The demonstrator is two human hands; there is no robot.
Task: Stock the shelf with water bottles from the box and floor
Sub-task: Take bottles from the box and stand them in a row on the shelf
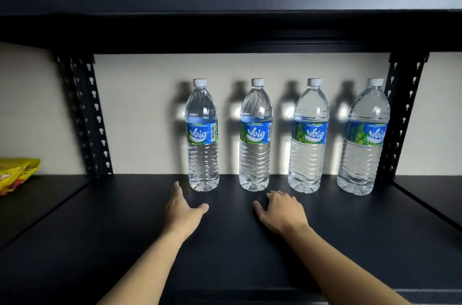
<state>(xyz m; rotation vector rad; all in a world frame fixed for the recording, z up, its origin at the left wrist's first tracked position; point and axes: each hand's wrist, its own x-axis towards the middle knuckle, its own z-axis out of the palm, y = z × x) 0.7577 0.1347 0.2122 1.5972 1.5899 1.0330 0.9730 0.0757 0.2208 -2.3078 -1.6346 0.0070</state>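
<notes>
On shelf [125, 217], four upright bottles [255, 134]

A yellow snack packet [15, 174] lies at the far left, against a pale wall [140, 109].

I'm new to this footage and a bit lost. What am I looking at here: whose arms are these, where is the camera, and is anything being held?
There is no machine here. A person wears a wide-angle camera on the head, so the single picture looks forward and down along their own two bare arms. The left hand and right hand are both open and hold nothing; they reach over the dark shelf, just short of the bottles. Four clear water bottles with white caps and blue labels stand upright in a row at the back: first bottle, second bottle, third bottle, fourth bottle. A yellow packet lies on the neighbouring shelf to the left.
</notes>
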